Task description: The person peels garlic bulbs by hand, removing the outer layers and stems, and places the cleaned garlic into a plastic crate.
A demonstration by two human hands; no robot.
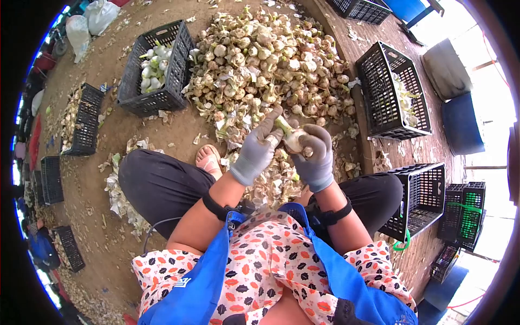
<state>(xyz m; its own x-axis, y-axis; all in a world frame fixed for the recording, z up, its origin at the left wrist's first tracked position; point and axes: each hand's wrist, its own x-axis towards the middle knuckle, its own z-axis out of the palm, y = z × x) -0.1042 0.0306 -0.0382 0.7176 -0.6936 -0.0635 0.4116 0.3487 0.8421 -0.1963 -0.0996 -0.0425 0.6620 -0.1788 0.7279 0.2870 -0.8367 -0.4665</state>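
Note:
A pale garlic bulb (293, 142) with a short green stem is held up over the near edge of the garlic heap (265, 59). My right hand (315, 160), in a grey-coated glove, is closed around the bulb from the right, thumb across its front. On the other side my left hand (254, 154), gloved the same way, is at the stem and the bulb's left side. Its index finger points up past the stem, while the other fingers are bent in. A whitish scrap, seemingly skin, shows by the left fingers.
A black crate (157, 100) of cleaned white bulbs stands left of the heap. Another crate (374, 92) with stemmed bulbs is at right on boards, with a black crate (417, 208) nearer my knee. Loose skins (127, 200) litter the ground, and more crates line the left.

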